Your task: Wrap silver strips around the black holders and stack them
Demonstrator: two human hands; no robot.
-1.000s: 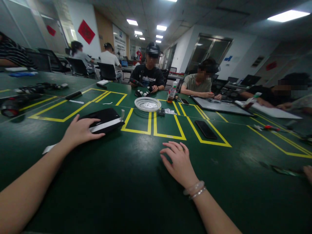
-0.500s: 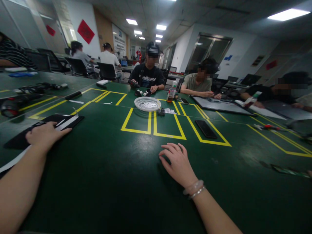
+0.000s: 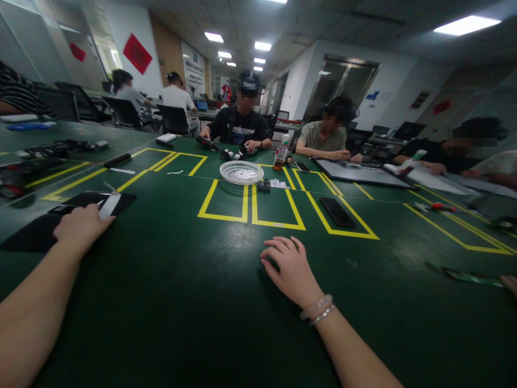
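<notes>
My left hand [image 3: 82, 229] lies over a thin black flat sheet or pouch [image 3: 30, 231] at the left. Its thumb is stretched out to the right; the other fingertips are partly hidden. Beside the thumb, a white strip [image 3: 110, 205] lies on the black piece. My right hand [image 3: 291, 269] rests on the green table [image 3: 181, 302], palm down, fingers apart and loosely bent, with nothing in it. Two bracelets [image 3: 318, 310] circle that wrist. Nearest beyond it are yellow tape outlines [image 3: 278, 225] and a black phone [image 3: 337, 212].
A white round basket [image 3: 241, 172] stands mid-table, with a bottle [image 3: 280, 156] behind it. Across the table, a person in a black shirt [image 3: 242, 126] handles small dark items. Another person [image 3: 323, 140] sits by a large flat board [image 3: 365, 173]. Dark tools [image 3: 28, 172] lie far left.
My left hand has slid slightly right over the black piece. The white strip under my left forearm no longer shows. My right hand has stayed on the table. The view has shifted a little.
</notes>
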